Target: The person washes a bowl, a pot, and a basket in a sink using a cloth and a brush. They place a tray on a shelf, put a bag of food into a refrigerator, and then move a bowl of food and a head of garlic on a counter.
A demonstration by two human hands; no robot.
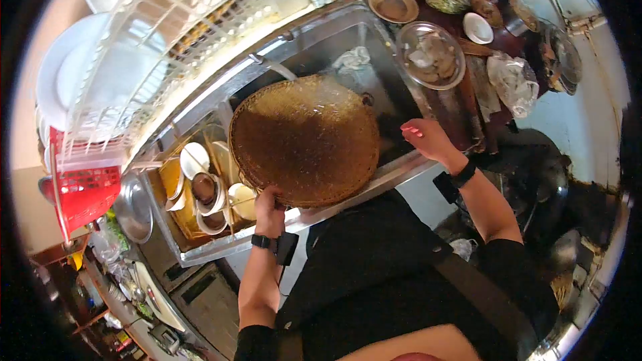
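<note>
Left hand [269,206] gripping rim | woven basket [304,140] ahead, between both hands

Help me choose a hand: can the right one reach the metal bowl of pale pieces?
Probably yes: the right hand looks empty, and nothing visible stands between it and the metal bowl.

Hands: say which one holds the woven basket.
The left hand, its grip on the near rim of the woven basket; the right hand is apart from it.

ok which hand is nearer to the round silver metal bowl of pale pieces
Right. The right hand is on the near side of the bowl; the left hand, farther off, grips the round brown woven basket.
</note>
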